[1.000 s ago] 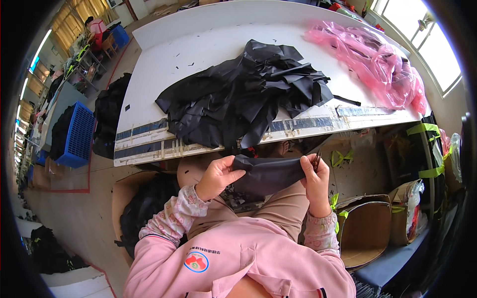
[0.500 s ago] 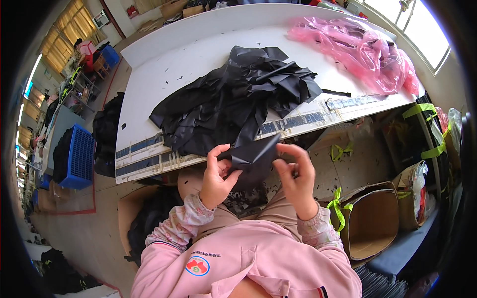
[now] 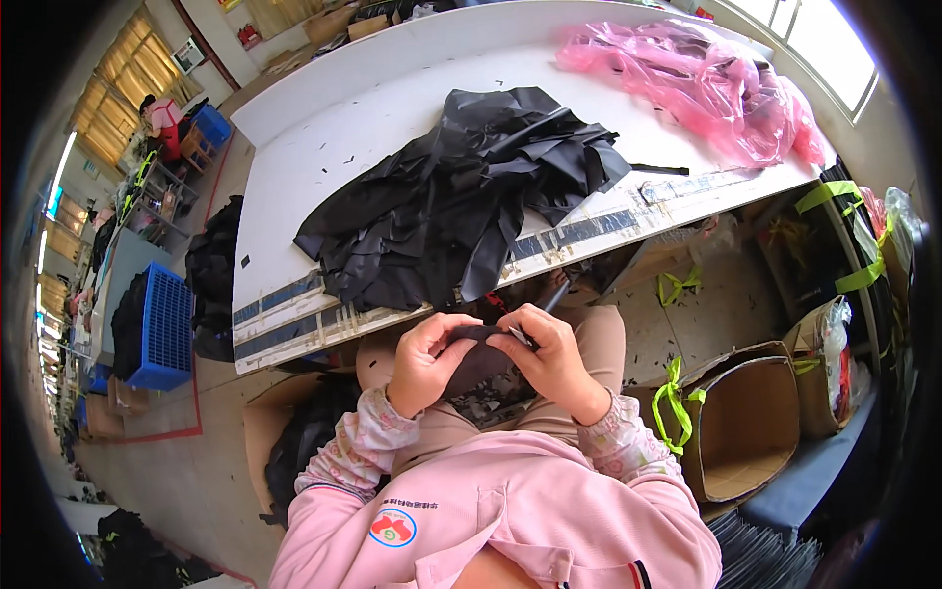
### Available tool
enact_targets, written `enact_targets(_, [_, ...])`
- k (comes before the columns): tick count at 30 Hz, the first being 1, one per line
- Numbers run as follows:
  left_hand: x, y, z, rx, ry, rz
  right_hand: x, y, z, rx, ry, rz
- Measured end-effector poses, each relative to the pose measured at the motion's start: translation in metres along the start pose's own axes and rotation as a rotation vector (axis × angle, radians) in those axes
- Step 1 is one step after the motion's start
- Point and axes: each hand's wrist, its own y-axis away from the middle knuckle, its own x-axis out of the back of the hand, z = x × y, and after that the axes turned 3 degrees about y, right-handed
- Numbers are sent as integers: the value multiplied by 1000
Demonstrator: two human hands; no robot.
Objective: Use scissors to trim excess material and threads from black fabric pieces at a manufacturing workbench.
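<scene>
A small piece of dark fabric [image 3: 478, 371] is stretched between my two hands, above my lap and just off the table's near edge. My left hand [image 3: 422, 361] pinches its left side between thumb and fingers. Gripping the other side, my right hand [image 3: 551, 363] has its thumb close to the left thumb. A small pale, shiny thing [image 3: 520, 337] shows by the right fingers; its kind is too small to make out. In front of me a heap of black cut fabric pieces [image 3: 461, 191] lies on the white table [image 3: 280, 201], reaching its front edge.
A pink plastic bag [image 3: 702, 88] lies at the table's far right. Cardboard boxes stand to my right [image 3: 748, 432] and left [image 3: 260, 422], the left one holding black material. Further left are a blue crate [image 3: 167, 319] and, far back, another person [image 3: 165, 128].
My right hand has moved left and down and closed on the fabric. Both hands are nearer each other and lower. The piece, spread up by the table edge before, now hangs below my fingers.
</scene>
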Motion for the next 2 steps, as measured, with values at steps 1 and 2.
enact_targets(1, [4,-2,-3,-82,10,-52,3,0,0,-9,-24,-35])
enact_targets(2, [8,-6,-7,-165,21,-106,7,-1,-1,-18,-46,-68])
